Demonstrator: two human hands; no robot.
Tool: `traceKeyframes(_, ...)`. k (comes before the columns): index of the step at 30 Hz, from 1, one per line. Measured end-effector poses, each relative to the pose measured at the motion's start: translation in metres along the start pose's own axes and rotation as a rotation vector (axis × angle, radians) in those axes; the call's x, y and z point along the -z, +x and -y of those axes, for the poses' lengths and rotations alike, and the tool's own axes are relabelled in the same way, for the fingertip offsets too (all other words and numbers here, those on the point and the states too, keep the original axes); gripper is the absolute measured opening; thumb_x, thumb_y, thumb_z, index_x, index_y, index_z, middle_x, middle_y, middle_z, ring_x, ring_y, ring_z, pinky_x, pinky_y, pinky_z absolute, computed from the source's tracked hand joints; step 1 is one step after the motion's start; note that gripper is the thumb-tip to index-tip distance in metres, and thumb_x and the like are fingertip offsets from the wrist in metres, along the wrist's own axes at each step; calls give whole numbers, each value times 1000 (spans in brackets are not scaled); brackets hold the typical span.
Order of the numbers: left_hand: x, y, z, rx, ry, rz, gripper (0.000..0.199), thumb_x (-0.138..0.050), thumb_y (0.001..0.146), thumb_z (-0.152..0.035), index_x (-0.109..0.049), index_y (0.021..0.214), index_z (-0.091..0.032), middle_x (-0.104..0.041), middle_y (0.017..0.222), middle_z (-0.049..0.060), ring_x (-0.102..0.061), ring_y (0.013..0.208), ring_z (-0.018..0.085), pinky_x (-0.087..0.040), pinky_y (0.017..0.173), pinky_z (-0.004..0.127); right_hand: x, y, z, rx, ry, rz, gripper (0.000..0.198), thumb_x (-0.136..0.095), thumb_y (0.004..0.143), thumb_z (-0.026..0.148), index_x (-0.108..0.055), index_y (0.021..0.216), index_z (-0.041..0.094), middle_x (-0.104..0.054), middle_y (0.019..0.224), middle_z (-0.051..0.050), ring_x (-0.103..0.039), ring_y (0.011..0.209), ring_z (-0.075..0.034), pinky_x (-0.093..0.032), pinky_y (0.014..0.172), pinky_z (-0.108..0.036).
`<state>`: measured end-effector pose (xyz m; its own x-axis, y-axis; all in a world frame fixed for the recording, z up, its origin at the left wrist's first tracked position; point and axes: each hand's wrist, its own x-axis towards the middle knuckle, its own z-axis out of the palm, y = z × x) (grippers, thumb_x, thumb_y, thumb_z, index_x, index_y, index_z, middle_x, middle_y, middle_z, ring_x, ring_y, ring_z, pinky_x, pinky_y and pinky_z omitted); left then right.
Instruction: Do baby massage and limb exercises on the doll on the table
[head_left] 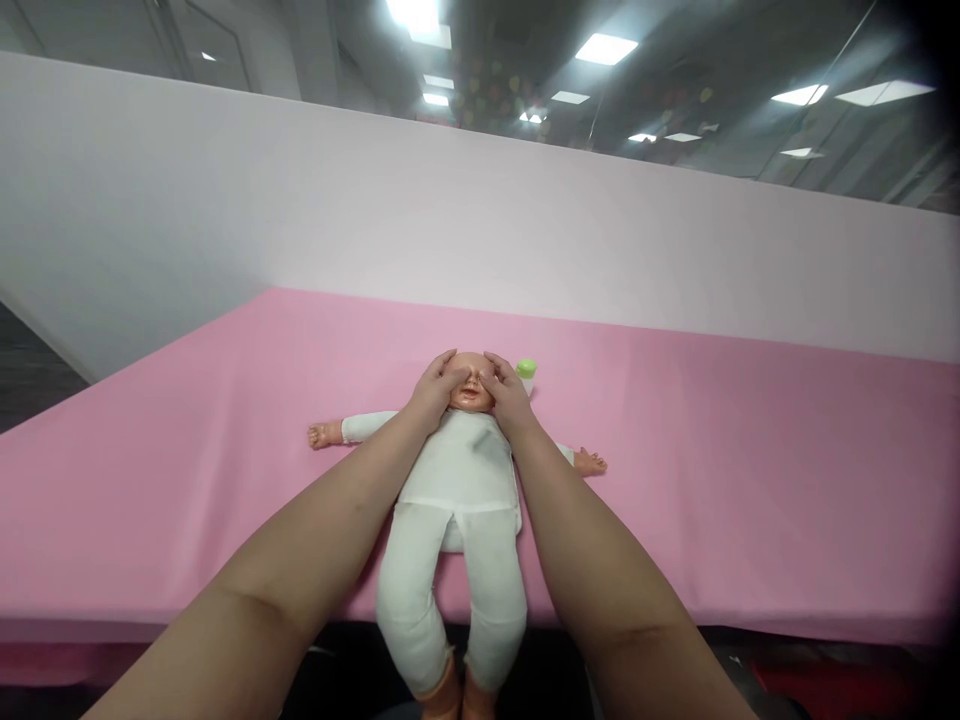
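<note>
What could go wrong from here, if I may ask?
The green-capped container is close beside the right hand, so an outward sweep might knock it. The feet of the doll reach past the near edge of the pink table, so a pull toward the person could drag it further over.

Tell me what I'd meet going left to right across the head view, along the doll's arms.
One doll hand, its white sleeve, person's left hand, doll's head, person's right hand, other sleeve, other doll hand.
</note>
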<state>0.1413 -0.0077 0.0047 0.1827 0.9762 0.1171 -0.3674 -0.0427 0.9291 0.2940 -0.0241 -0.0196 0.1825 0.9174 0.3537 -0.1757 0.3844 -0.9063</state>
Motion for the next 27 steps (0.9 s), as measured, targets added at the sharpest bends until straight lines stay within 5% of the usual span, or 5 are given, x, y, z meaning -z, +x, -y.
traceKeyframes(7,3,0,0,14,34,-1,72,-87,72,-37,-57,135,-19,-64,133,17,-69,111,31,-57,97,46,-4,-4,10,101,-123,-28,59,-84,77,47,-66,129,25,-65,137,-7,-59,128,-27,-46,115,-47)
traceKeyframes(15,2,-6,-5,3,14,15,70,-88,69,-33,-60,132,-20,-66,126,13,-71,104,27,-57,95,42,-5,-8,11,-115,-150,-59,86,-84,77,55,-51,151,29,-52,155,-6,-51,141,-28,-43,120,-42)
traceKeyframes(27,9,7,6,76,-86,-42,61,-83,76,-36,-63,131,-19,-72,124,14,-71,112,29,-54,105,47,-3,4,-22,-116,144,-76,68,-73,84,51,-58,146,29,-60,149,-4,-59,134,-26,-48,115,-50)
